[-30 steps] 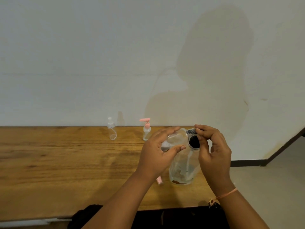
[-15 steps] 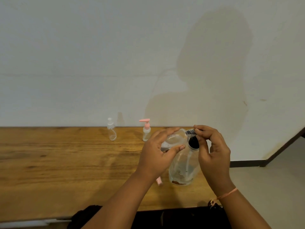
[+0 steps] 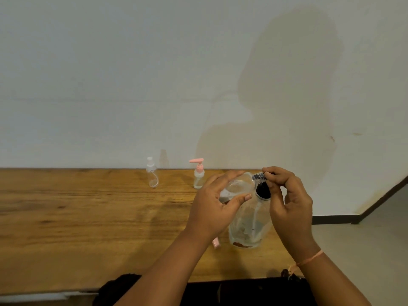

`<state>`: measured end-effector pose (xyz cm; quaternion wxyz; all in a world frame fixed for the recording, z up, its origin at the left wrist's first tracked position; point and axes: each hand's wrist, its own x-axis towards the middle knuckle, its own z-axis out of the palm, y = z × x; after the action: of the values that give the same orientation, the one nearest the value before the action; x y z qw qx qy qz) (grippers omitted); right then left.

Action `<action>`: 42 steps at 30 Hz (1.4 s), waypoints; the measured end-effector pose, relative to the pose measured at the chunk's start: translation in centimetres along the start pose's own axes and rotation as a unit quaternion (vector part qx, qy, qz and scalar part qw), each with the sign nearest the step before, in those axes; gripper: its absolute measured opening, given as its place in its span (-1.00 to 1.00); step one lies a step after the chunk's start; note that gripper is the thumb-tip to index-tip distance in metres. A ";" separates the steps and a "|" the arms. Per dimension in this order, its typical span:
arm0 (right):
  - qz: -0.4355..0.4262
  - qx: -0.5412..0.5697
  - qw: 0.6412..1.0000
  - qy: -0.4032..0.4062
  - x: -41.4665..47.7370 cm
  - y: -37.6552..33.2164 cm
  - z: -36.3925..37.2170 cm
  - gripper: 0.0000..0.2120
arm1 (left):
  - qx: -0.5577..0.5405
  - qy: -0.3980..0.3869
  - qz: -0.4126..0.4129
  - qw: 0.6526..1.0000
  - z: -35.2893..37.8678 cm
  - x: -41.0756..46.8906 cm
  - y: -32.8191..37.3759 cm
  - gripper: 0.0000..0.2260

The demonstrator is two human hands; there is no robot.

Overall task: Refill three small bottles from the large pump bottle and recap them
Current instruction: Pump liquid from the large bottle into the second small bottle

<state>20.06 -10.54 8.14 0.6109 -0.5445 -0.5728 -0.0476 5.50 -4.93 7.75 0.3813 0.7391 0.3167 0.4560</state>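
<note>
At lower centre-right the large bottle [image 3: 249, 226] stands near upright on the table [image 3: 88, 217]. The left hand [image 3: 212, 208] grips its shoulder, and the right hand [image 3: 289, 204] pinches the black cap [image 3: 262, 191] just right of that grip. Farther back, up-left of both hands, stand the white-topped small bottle [image 3: 152, 173] and the pink-topped small bottle [image 3: 199, 175].

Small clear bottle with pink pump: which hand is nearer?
Left. The left hand is just right of the small clear pink-pump bottle; the right hand is farther right, pinching the large clear bottle.
</note>
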 end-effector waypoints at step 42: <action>0.025 -0.038 0.999 0.019 0.0 -1.5 0.5 -0.77 | -0.006 0.025 0.006 1.000 0.3 -0.4 0.5 -0.60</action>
<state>18.67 -10.82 8.92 0.6018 -0.5801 -0.5451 -0.0649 5.74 -5.56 7.92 0.3750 0.7271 0.3190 0.4784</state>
